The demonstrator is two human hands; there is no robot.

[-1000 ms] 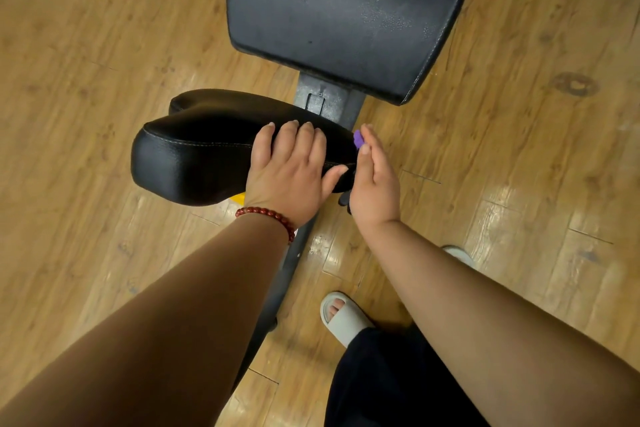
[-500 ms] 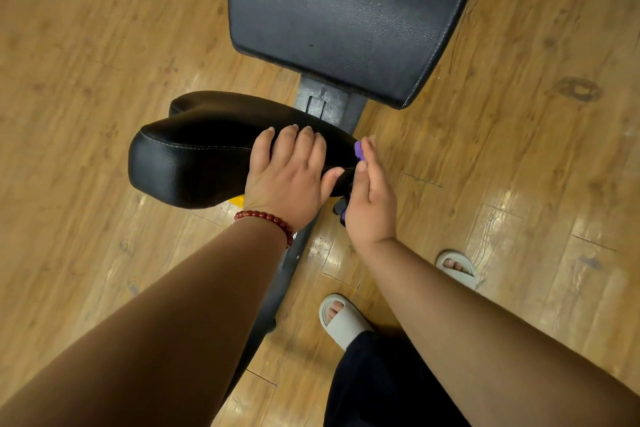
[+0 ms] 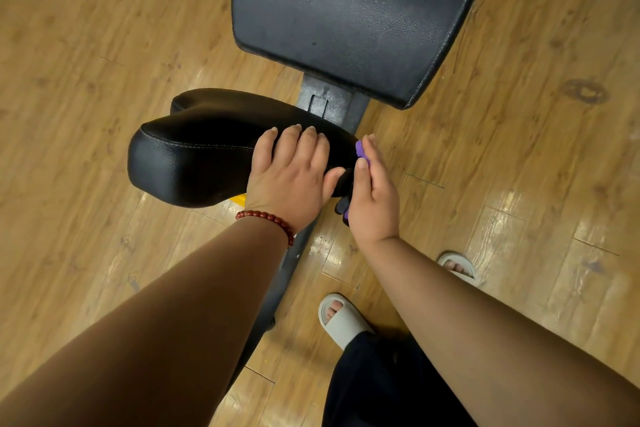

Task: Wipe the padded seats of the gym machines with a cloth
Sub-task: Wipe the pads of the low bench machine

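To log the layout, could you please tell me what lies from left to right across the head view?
Small black seat → left hand → right hand, holding the purple cloth → dark ring-shaped floor mark.

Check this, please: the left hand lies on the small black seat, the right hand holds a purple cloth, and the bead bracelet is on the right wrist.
Not quite: the head view shows the bead bracelet on the left wrist. The rest holds: the left hand lies on the small black seat and the right hand holds a purple cloth.
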